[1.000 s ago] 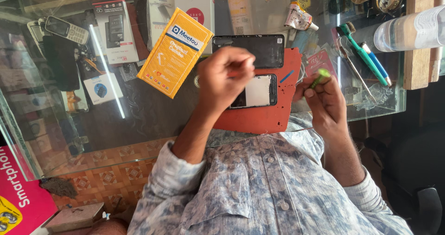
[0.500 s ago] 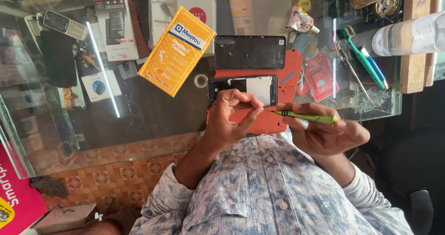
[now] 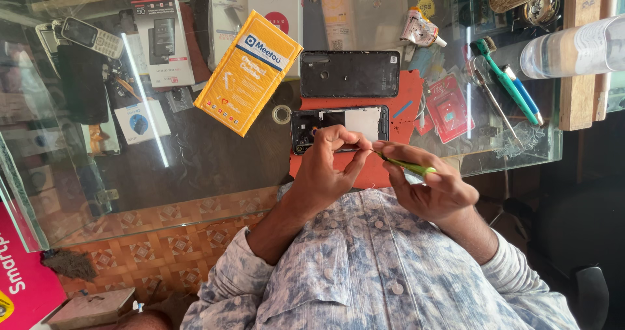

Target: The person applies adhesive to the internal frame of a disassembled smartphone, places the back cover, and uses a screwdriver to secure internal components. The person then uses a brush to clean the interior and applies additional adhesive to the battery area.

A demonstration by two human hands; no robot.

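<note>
Glass is forming the top of the counter point(image 3: 195, 167), and small boxes and old phones are lying under it. On the glass a red mat point(image 3: 407, 105) is carrying an opened phone point(image 3: 338, 125) with its inner parts showing, and its black back cover point(image 3: 349, 73) is lying just above it. The left hand point(image 3: 329, 167) is resting on the phone's near edge, its fingertips pressed together as if pinching something very small, but what it is cannot be seen. The right hand point(image 3: 430, 190) is gripping a thin green tool point(image 3: 403, 166), whose tip is pointing toward the left fingertips. The opened phone looks light, stiff and fragile, so holding it by the frame edges seems safest, not by the exposed inside. A yellow box point(image 3: 249, 72) and a clear tape roll point(image 3: 282, 114) are lying nearby.
</note>
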